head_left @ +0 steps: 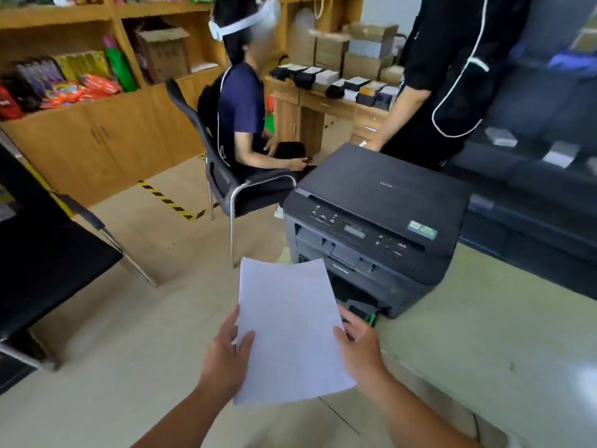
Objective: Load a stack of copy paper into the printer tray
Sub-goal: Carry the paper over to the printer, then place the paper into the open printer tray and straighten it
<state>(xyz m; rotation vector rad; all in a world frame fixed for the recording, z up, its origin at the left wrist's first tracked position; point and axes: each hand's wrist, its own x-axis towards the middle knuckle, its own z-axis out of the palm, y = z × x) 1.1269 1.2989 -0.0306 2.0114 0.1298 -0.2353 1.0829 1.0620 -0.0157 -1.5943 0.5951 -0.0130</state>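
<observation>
One dark grey printer (378, 221) stands on the pale green tabletop (484, 334), and the word "brother" runs in small light letters on its front panel, above the low opening where the tray goes; a green and white sticker (422, 229) sits on its lid near the right edge, its print too small to read, and faint lettering on the lid is likewise illegible. The stack of copy paper (290, 331), white and blank on its top sheet, is held in the air just in front of the printer's lower front, not yet in the tray. Two hands hold it: the left hand (227, 354) pinches the left edge, thumb on top, and the right hand (358, 344) pinches the right edge the same way. Two other people are in view, one seated on a black chair (223, 185), one standing behind the printer.
</observation>
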